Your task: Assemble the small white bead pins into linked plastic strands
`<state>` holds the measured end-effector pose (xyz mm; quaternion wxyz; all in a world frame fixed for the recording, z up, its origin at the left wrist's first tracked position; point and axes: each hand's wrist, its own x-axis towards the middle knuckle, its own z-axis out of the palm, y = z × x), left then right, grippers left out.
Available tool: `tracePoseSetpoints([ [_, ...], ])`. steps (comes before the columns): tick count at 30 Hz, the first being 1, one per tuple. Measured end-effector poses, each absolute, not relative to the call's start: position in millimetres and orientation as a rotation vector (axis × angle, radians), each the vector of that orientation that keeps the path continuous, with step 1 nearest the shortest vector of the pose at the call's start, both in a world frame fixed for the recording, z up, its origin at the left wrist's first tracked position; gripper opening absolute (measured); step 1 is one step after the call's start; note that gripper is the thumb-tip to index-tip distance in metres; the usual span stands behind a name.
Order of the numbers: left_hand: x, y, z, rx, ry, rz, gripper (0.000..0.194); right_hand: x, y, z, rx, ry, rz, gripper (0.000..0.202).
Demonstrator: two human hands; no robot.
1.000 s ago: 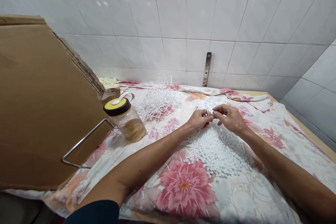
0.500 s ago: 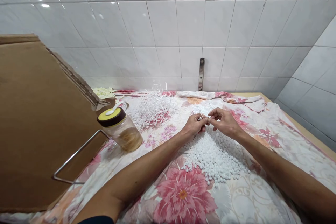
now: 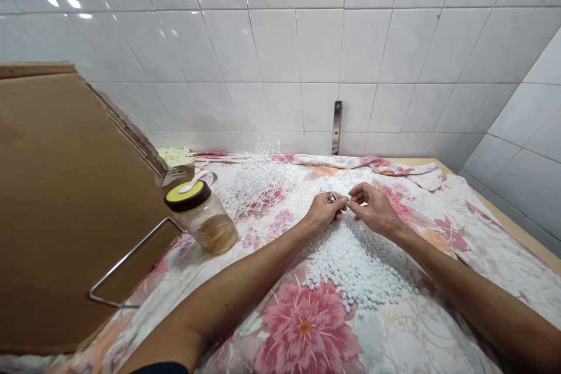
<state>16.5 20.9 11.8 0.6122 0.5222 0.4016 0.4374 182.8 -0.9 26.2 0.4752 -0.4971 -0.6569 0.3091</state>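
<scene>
My left hand (image 3: 323,211) and my right hand (image 3: 374,208) meet fingertip to fingertip above a heap of small white beads (image 3: 357,272). The left one is closed in a pinch, with a thin white stick (image 3: 335,194) showing by its fingers. Thumb and forefinger of the right hand press together at the left thumb's tip; whatever lies between them is too small to make out. To the left of the hands lies a loose tangle of thin white sticks (image 3: 256,187).
A jar (image 3: 214,234) with a yellow and brown lid stands on the floral cloth (image 3: 307,327). Beside it are a cardboard box (image 3: 65,204) and a bent metal rod (image 3: 127,260). Pale yellow pieces (image 3: 175,156) lie behind. A metal bracket (image 3: 336,128) is fixed to the tiled wall (image 3: 319,41).
The view has tilted up slightly. Both hands keep their place over the beads, with only a slight shift of the fingers.
</scene>
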Motion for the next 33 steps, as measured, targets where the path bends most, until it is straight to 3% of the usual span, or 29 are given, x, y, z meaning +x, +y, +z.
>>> tracePoseSetpoints([
  [4,18,21,11,1.219,0.945,0.979,0.035,181,-5,20,-1.185,-1.785,0.378,0.01],
  [10,17,30,3,1.318,1.124,1.094,0.019,168,-22,18,-0.972,-2.094,0.035,0.015],
  [13,15,34,1,1.355,1.06,1.097,0.019,163,-27,22,-0.879,-2.153,0.042,0.015],
  [19,17,27,2,1.297,0.908,1.012,0.041,170,-23,22,-0.945,-2.1,0.174,0.009],
  [27,18,26,2,1.22,0.91,1.039,0.036,169,-24,22,-0.938,-2.122,0.189,0.012],
  [33,17,27,3,1.238,0.911,0.995,0.043,169,-22,19,-0.939,-2.122,0.202,0.01],
])
